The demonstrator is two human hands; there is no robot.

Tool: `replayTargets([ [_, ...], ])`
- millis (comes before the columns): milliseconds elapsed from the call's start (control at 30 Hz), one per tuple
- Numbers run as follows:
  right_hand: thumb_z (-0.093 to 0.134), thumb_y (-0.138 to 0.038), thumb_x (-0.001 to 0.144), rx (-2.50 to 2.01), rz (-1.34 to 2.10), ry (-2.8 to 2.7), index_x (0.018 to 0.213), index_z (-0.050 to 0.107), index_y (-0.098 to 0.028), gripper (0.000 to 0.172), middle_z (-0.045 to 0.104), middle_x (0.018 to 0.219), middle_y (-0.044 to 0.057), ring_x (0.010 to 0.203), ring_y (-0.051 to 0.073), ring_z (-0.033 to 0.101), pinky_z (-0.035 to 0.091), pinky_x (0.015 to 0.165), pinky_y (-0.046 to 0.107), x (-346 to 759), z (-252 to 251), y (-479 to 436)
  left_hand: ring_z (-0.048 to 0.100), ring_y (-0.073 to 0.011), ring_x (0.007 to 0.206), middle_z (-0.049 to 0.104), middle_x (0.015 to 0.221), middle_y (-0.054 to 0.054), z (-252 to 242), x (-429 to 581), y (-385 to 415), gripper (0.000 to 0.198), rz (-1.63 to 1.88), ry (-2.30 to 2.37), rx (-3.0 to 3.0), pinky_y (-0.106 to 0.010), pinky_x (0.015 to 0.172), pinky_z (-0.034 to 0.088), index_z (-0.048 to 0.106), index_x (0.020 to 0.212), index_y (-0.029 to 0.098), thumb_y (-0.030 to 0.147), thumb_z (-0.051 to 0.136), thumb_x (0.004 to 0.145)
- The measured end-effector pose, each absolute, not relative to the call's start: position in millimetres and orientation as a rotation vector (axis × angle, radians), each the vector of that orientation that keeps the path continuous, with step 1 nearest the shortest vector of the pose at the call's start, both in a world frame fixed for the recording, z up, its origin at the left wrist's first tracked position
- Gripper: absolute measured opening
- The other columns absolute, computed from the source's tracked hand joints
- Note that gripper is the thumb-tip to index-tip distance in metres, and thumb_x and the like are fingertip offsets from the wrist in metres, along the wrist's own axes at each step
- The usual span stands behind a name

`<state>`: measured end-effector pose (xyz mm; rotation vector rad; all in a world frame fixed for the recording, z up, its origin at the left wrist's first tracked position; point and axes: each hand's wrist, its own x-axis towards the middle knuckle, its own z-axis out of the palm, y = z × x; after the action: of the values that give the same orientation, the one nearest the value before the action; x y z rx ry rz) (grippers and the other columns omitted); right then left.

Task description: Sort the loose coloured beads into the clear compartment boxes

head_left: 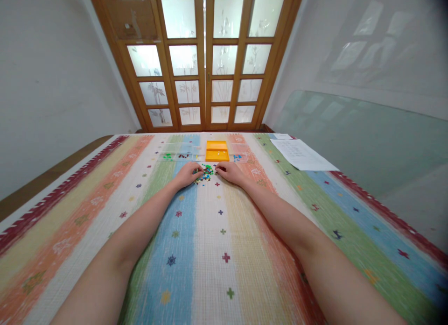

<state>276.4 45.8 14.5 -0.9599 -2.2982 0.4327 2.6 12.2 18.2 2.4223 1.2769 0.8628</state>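
Observation:
A loose pile of tiny coloured pieces (209, 171), mostly green with some blue, yellow and dark ones, lies on the striped tablecloth. My left hand (188, 174) rests at the pile's left edge, its fingers curled together. From the other side, my right hand (230, 172) reaches in with thumb and fingers pinched. Whatever is between the fingertips of either hand is too small to make out. Just beyond the pile stands an open yellow box (217, 158), with a few small pale bits inside.
Left of the box, a clear tray holds green pieces (167, 156), dark brown pieces (184, 156) and a little yellow. Blue pieces (237, 157) sit in clear plastic on the right. Printed paper (303, 154) lies farther right. Glazed wooden doors (206, 59) stand behind the table.

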Motion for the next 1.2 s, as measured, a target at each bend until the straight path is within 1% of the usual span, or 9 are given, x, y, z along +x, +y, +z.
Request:
replayTargets([
  [167,0.059,-0.026,0.098,-0.915,0.398,-2.297,0.095,0.077,-0.018,0.02,0.076,0.091,0.006,0.082,0.018,0.064,0.04,0.073,0.027,273,14,46,0.062,-0.0173,0.081,0.073,0.09,-0.004,15,12,14,0.021,1.013,1.203,2.107,-0.031,0.079,0.049,0.072,0.095,0.018,0.036,0.061,0.097],
  [300,0.058,-0.027,0.099,-0.905,0.388,-2.282,0.096,0.077,-0.019,0.021,0.076,0.093,0.006,0.082,0.018,0.063,0.041,0.075,0.026,268,15,43,0.062,-0.0151,0.076,0.071,0.087,-0.003,13,19,14,0.018,1.075,1.117,1.98,-0.028,0.074,0.05,0.069,0.095,0.017,0.035,0.065,0.092],
  [433,0.06,-0.028,0.098,-0.861,0.43,-2.287,0.094,0.077,-0.019,0.019,0.075,0.089,0.004,0.078,0.016,0.061,0.04,0.073,0.026,264,16,39,0.059,-0.0144,0.072,0.068,0.08,-0.001,14,24,9,0.018,1.051,1.181,2.014,-0.026,0.069,0.047,0.068,0.093,0.018,0.036,0.066,0.091],
  [567,0.059,-0.026,0.095,-0.844,0.453,-2.282,0.089,0.075,-0.019,0.019,0.071,0.082,0.002,0.074,0.015,0.058,0.037,0.069,0.025,263,16,38,0.062,-0.0161,0.075,0.072,0.083,-0.001,19,31,1,0.016,0.9,1.174,2.166,-0.027,0.071,0.046,0.071,0.093,0.019,0.034,0.065,0.093],
  [667,0.059,-0.024,0.091,-0.855,0.488,-2.303,0.084,0.072,-0.018,0.017,0.069,0.078,0.002,0.072,0.014,0.057,0.037,0.068,0.025,264,17,37,0.065,-0.0174,0.08,0.075,0.088,-0.002,23,33,-3,0.017,0.879,1.184,2.211,-0.029,0.075,0.047,0.072,0.094,0.02,0.033,0.061,0.095],
  [833,0.056,-0.016,0.08,-0.813,0.814,-2.445,0.083,0.071,-0.018,0.016,0.071,0.078,0.0,0.072,0.015,0.06,0.042,0.069,0.024,267,25,33,0.065,-0.0186,0.082,0.076,0.09,-0.003,24,24,1,0.02,0.899,1.318,2.254,-0.031,0.079,0.048,0.073,0.095,0.02,0.033,0.059,0.096],
  [967,0.058,-0.016,0.076,-0.782,1.014,-2.517,0.08,0.069,-0.019,0.012,0.07,0.078,0.0,0.071,0.015,0.06,0.043,0.067,0.024,270,34,31,0.065,-0.0196,0.083,0.076,0.093,-0.003,21,14,6,0.019,0.93,1.369,2.271,-0.032,0.081,0.048,0.074,0.096,0.021,0.032,0.059,0.096],
  [1067,0.066,-0.02,0.073,-0.748,1.021,-2.6,0.074,0.067,-0.02,0.001,0.065,0.072,-0.002,0.067,0.014,0.056,0.041,0.063,0.024,270,39,30,0.066,-0.02,0.084,0.077,0.094,-0.003,19,7,9,0.02,0.955,1.424,2.258,-0.033,0.081,0.049,0.074,0.098,0.022,0.033,0.058,0.097],
  [1200,0.071,-0.022,0.071,-0.702,0.887,-2.706,0.068,0.065,-0.021,0.006,0.06,0.067,-0.004,0.065,0.013,0.052,0.039,0.063,0.024,269,43,29,0.066,-0.0204,0.085,0.077,0.094,-0.003,20,4,11,0.02,0.948,1.454,2.261,-0.033,0.082,0.049,0.075,0.098,0.023,0.033,0.057,0.097],
])
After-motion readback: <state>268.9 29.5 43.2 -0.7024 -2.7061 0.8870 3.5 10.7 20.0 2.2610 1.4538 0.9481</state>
